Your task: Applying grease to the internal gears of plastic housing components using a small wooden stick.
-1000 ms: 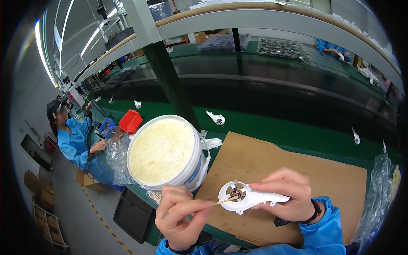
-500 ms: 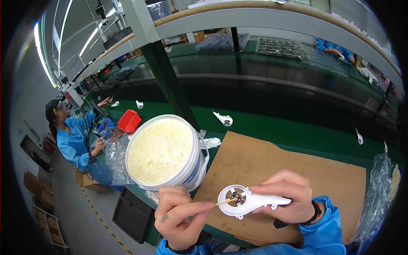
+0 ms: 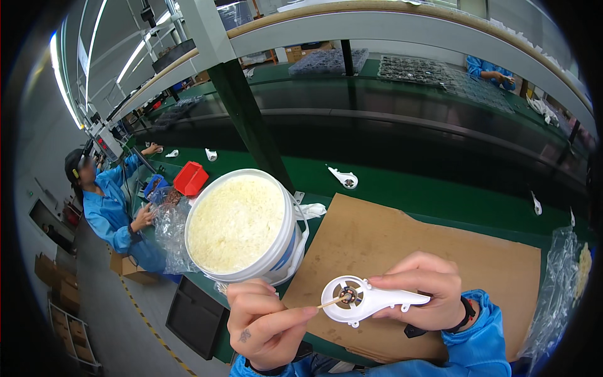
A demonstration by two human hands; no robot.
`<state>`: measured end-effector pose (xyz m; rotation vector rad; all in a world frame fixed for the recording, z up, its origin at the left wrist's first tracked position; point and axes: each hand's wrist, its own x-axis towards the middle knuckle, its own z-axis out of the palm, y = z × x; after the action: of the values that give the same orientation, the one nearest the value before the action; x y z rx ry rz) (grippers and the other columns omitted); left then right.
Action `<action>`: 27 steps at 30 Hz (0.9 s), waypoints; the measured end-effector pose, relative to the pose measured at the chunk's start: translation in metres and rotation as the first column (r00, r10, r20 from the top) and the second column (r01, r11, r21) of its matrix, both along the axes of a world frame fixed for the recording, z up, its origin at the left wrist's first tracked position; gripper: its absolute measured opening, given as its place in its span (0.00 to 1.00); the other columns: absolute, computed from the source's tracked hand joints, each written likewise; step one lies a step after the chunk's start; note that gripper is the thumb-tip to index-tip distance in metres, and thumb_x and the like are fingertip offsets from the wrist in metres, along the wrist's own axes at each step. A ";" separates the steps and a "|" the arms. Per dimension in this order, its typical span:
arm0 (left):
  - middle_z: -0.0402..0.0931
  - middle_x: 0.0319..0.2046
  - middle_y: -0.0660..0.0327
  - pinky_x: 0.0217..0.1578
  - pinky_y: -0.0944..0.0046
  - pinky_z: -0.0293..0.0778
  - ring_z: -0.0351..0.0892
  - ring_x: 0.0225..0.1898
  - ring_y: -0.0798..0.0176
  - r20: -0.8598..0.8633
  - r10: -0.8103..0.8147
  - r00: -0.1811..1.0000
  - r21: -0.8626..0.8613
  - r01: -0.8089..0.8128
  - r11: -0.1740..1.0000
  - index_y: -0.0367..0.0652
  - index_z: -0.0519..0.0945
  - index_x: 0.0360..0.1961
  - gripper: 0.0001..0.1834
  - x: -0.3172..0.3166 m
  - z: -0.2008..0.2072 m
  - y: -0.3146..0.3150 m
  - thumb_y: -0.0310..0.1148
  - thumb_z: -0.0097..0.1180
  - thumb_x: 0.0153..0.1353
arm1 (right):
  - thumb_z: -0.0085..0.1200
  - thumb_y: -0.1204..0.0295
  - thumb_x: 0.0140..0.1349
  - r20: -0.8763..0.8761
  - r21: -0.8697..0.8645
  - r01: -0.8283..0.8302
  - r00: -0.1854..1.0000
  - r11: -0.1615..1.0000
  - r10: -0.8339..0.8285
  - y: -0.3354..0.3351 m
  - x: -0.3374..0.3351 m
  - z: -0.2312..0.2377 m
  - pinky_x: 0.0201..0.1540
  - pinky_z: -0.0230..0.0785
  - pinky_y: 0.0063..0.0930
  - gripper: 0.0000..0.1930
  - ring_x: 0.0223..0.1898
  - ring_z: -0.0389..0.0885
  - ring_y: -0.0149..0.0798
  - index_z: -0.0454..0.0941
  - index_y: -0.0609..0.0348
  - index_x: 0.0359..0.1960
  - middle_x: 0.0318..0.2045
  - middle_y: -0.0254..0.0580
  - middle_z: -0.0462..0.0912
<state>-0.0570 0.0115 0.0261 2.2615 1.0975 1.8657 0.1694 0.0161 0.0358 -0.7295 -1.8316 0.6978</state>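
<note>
We see the left hand (image 3: 267, 330), bottom centre of the frame, w/ thumb and forefinger pinched on a thin stick (image 3: 328, 304); its other fingers are curled in. The right hand (image 3: 427, 292), lower right of centre, grips the narrow end of a white housing (image 3: 380, 301), thumb on top & fingers underneath. The housing sits lower centre, above the cardboard sheet (image 3: 480, 251), its round spoked end pointing left. The stick's tip is at the dark core (image 3: 348, 295) in that round end (contact or just over it, we can't tell).

Left of centre we have a white bucket (image 3: 290, 254) full of pale yellow stuff (image 3: 235, 223), w/ a white cloth (image 3: 312, 211) just beside its right side. Left of the bucket: a clear plastic bag (image 3: 168, 229), a red bin (image 3: 191, 179) & a blue bin (image 3: 155, 185). Another white part (image 3: 345, 179) lies on the green surface (image 3: 402, 195), approx. centre, a bit above the cardboard; one more of the same kind is far right. At the left side we spot a co-worker (image 3: 107, 204) in blue; clear plastic sheeting (image 3: 553, 301) lies lower right.
</note>
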 end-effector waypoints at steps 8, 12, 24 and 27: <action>0.64 0.23 0.66 0.32 0.62 0.65 0.62 0.30 0.62 -0.019 0.009 1.000 0.035 -0.008 0.999 0.47 0.81 0.24 0.12 -0.001 0.000 0.001 0.25 0.66 0.33 | 0.68 0.78 0.46 -0.004 0.011 -0.008 1.000 1.000 0.008 0.001 0.000 0.002 0.33 0.73 0.23 0.22 0.33 0.81 0.34 0.81 0.60 0.47 0.34 0.42 0.81; 0.64 0.23 0.67 0.33 0.61 0.65 0.62 0.31 0.62 -0.051 0.037 0.998 0.034 -0.035 0.999 0.49 0.81 0.24 0.13 -0.003 0.000 0.001 0.27 0.68 0.32 | 0.68 0.78 0.47 -0.006 0.007 -0.014 1.000 1.000 0.014 0.002 -0.001 0.001 0.33 0.73 0.23 0.22 0.33 0.81 0.34 0.81 0.60 0.47 0.34 0.42 0.81; 0.66 0.23 0.72 0.35 0.61 0.64 0.62 0.33 0.63 -0.258 0.096 0.961 0.158 -0.056 0.986 0.57 0.86 0.25 0.11 -0.010 0.004 -0.005 0.35 0.67 0.34 | 0.67 0.78 0.47 0.000 -0.006 0.010 1.000 1.000 -0.010 0.001 -0.001 -0.002 0.33 0.73 0.23 0.22 0.33 0.81 0.34 0.81 0.60 0.47 0.34 0.42 0.81; 0.67 0.23 0.74 0.35 0.61 0.64 0.62 0.33 0.64 -0.301 0.147 0.942 0.203 -0.087 0.975 0.58 0.86 0.26 0.10 -0.011 0.005 -0.007 0.35 0.67 0.37 | 0.68 0.78 0.46 0.007 0.015 0.019 1.000 1.000 -0.019 0.002 -0.003 -0.001 0.33 0.73 0.23 0.22 0.33 0.81 0.34 0.81 0.60 0.47 0.34 0.42 0.81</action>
<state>-0.0683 0.0045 0.0315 2.7338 1.1596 1.7560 0.1668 0.0177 0.0346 -0.7396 -1.8318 0.6689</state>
